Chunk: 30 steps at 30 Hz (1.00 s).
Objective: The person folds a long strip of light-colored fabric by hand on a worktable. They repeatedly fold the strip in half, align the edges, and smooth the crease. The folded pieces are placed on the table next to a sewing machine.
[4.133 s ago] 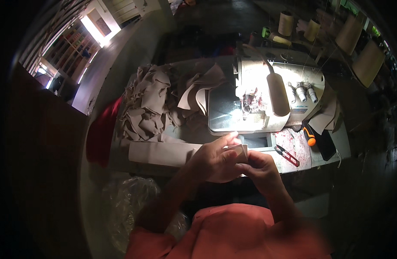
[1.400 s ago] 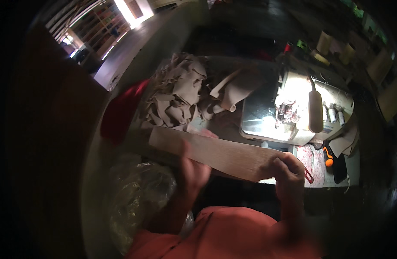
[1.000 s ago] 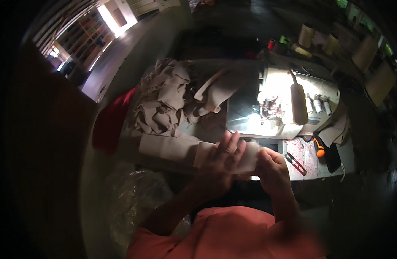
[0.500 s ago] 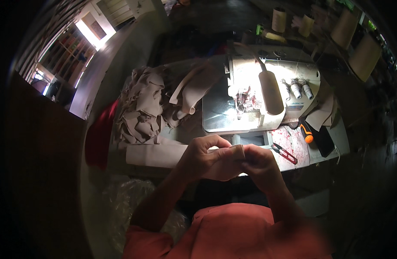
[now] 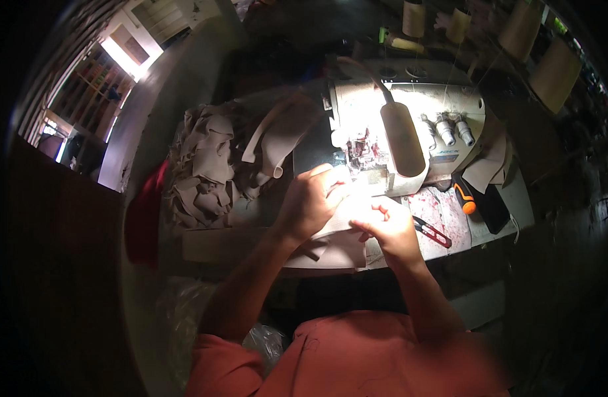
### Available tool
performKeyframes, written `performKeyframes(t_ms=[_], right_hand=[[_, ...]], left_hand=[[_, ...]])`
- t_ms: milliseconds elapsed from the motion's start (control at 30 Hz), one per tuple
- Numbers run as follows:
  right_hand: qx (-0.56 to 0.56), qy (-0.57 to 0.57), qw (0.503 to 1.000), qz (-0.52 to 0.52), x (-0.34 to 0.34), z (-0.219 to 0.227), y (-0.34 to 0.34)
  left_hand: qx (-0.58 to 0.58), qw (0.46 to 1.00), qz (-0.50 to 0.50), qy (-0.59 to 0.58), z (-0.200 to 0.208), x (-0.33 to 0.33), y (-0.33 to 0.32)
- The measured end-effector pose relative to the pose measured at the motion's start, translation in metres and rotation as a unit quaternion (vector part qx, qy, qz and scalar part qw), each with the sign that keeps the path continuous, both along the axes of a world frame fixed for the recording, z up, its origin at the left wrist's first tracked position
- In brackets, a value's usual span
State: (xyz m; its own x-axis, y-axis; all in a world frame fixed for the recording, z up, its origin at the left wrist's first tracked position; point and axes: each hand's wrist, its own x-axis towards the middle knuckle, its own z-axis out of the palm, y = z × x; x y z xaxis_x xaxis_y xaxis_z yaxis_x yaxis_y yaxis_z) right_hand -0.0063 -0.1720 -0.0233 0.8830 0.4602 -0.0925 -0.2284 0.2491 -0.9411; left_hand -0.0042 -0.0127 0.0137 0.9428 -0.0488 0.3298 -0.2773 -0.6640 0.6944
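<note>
Just in front of the sewing machine (image 5: 453, 159), under the glare of its lamp (image 5: 404, 139), you have a pale fabric piece (image 5: 346, 212) stretched between your 2 hands. Your left hand (image 5: 312, 204) is at its far left side, fingers curled in and closed on the cloth, though the strong light washes out the fingertips. Your right hand (image 5: 391, 228) is at its right side, thumb and forefinger brought together on the edge and the other fingers bent loosely beneath. Below your wrists, pale folds (image 5: 337, 253) spread to the near edge of the surface (image 5: 523, 198); you cannot tell whether they belong to the same piece. Beside your left forearm lies a flat pale strip (image 5: 215, 245), and beyond it sit a heap of fabric scraps (image 5: 208, 149) and some curled pieces (image 5: 284, 135). To the right of your right hand, red-handled snips (image 5: 435, 234) rest on a red-speckled sheet (image 5: 453, 215), with an orange-and-black tool (image 5: 466, 198) and a dark flat object (image 5: 494, 210) just past them. Thread cones (image 5: 555, 76) stand at the far right, and a clear plastic bag (image 5: 185, 311) hangs low by your left arm.
</note>
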Motion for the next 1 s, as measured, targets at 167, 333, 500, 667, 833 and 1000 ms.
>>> performKeyframes(t_ms=[167,333,500,667,833,1000], right_hand=[[-0.006,0.002,0.999,-0.052,-0.009,-0.017,0.002],[0.024,0.013,0.998,-0.05,-0.011,-0.019,0.009],[0.002,-0.014,0.998,-0.061,0.002,-0.018,0.014],[-0.015,-0.036,0.996,-0.074,0.005,-0.019,0.018],[-0.034,-0.044,0.997,-0.058,0.006,-0.018,0.018],[-0.07,-0.204,0.975,-0.048,-0.004,0.006,-0.002]], left_hand=[[0.179,0.974,-0.075,-0.12,-0.015,0.003,0.004],[0.156,0.984,-0.049,-0.065,-0.017,0.003,0.011],[0.133,0.989,-0.041,-0.054,-0.018,0.022,0.015],[0.179,0.977,-0.05,-0.102,-0.015,0.022,0.015],[0.186,0.974,-0.052,-0.116,-0.03,0.0,0.013],[0.226,0.97,-0.031,0.081,-0.036,0.035,0.042]])
